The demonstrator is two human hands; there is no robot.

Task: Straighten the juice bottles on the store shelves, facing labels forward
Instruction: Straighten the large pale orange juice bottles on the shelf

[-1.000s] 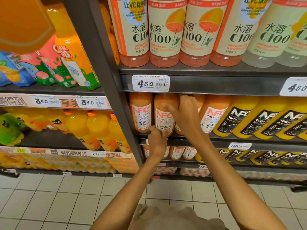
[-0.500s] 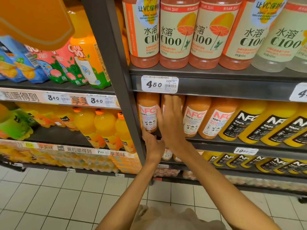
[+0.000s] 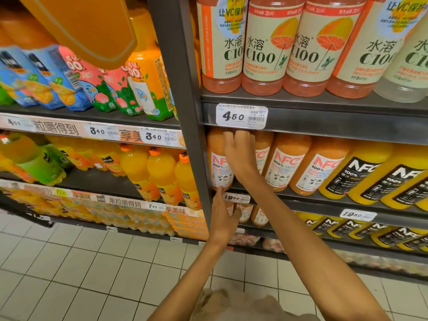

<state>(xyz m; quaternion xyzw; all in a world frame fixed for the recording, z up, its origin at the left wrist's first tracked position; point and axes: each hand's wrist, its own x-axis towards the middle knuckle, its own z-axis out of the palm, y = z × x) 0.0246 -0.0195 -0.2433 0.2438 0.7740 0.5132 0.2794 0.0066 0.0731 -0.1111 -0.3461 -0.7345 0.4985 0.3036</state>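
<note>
The right hand reaches into the middle shelf with fingers straight and close together, laid flat against the second pale-orange plastic NFC juice bottle with a white label from the grey metal upright post, hiding most of it; just left of it the first bottle of the same kind stands upright against the post, its label facing forward. The left hand is lower, at the dark shelf edge beside the white 19.50 price tag, index finger extended up to the first bottle's base; whether its other fingers grip anything I cannot tell.
</note>
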